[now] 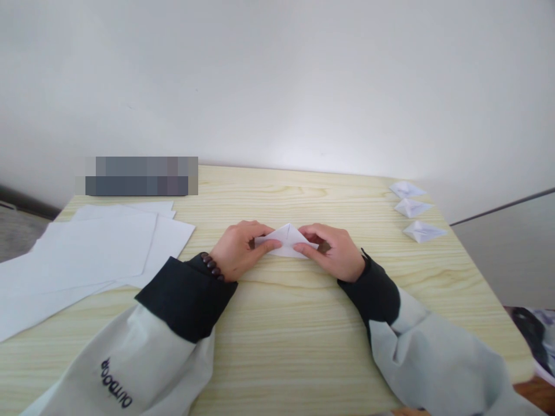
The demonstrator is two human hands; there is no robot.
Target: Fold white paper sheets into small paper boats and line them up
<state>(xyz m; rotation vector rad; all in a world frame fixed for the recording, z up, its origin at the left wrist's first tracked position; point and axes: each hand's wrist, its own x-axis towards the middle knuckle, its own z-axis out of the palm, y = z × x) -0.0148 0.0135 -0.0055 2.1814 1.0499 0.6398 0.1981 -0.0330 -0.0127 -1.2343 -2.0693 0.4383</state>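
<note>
Between my hands is a small piece of folded white paper (288, 236), peaked at the top with a crease running down from the point. My left hand (243, 245) pinches its left side, thumb on the near face and fingers behind. On the other side my right hand (332, 245) grips the right corner the same way, its thumb close to the paper's middle. The paper is just over the wooden table; whether its lower edge touches the top I cannot tell. Both hidden fingertips lie behind the paper.
Loose white sheets (99, 248) overlap at the table's left. Three folded paper shapes (418, 231) are lined up at the far right edge. A blurred-out dark object (139, 178) stands at the back left, near the white wall (295, 86). The wood-grain table (281, 323) spreads beneath my arms.
</note>
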